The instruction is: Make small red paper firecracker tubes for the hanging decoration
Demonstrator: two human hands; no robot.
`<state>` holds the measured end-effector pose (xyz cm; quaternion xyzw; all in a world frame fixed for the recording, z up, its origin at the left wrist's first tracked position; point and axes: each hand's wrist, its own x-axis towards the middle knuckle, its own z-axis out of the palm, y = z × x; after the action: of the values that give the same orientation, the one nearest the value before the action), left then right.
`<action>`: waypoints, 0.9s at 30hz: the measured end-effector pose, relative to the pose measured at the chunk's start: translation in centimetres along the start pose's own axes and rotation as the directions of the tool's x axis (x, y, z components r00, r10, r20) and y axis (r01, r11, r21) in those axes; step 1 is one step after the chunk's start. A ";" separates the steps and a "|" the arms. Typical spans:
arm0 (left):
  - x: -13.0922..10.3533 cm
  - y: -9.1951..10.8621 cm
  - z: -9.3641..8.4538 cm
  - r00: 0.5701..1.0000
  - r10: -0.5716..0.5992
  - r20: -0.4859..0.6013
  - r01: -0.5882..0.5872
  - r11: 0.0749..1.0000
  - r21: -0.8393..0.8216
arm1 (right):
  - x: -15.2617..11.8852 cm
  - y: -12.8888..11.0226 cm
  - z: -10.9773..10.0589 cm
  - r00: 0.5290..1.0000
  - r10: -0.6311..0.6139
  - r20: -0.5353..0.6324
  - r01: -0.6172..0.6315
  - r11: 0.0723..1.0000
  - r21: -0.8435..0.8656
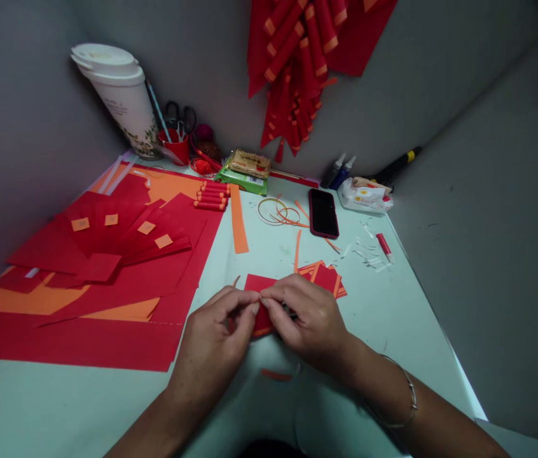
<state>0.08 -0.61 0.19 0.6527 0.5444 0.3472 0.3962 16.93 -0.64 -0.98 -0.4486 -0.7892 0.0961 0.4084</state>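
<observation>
My left hand (221, 324) and my right hand (307, 315) meet at the near middle of the table, thumbs and forefingers pinched together. Between them is a small red paper piece (262, 323) with an orange strip along its curved near edge. Both hands grip this paper; exactly what lies between the fingertips is hidden. A thin orange sliver pokes up behind my left hand. Just beyond my right hand lies a pile of red paper pieces with orange strips (329, 280). An orange paper scrap (276, 375) rests on the near side of the hands.
Red and orange paper sheets (183, 267) cover the left side, with rolled red tubes (212, 196) at their far edge. A phone (324, 213), tape rings (271, 211), a glue stick (384, 247) and a tissue pack (365, 196) lie beyond. A tall cup (119, 102) stands back left.
</observation>
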 end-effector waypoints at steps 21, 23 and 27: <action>0.1 0.0 -0.1 1.000 0.004 0.007 -0.004 1.000 -0.007 | 0.4 -0.1 -0.1 0.995 0.103 0.005 -0.103 0.985 0.138; 0.1 0.0 -0.1 1.000 0.005 0.008 -0.005 1.000 -0.003 | 0.3 -0.1 -0.1 0.994 0.107 0.000 -0.106 0.986 0.127; 0.0 -0.2 0.1 1.000 -0.005 0.011 0.005 1.000 -0.003 | 0.1 -0.4 0.2 0.996 0.074 -0.044 -0.072 0.996 0.045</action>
<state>0.13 -0.62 0.00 0.6528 0.5432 0.3434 0.4011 16.51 -0.74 -0.90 -0.4701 -0.7606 0.1179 0.4320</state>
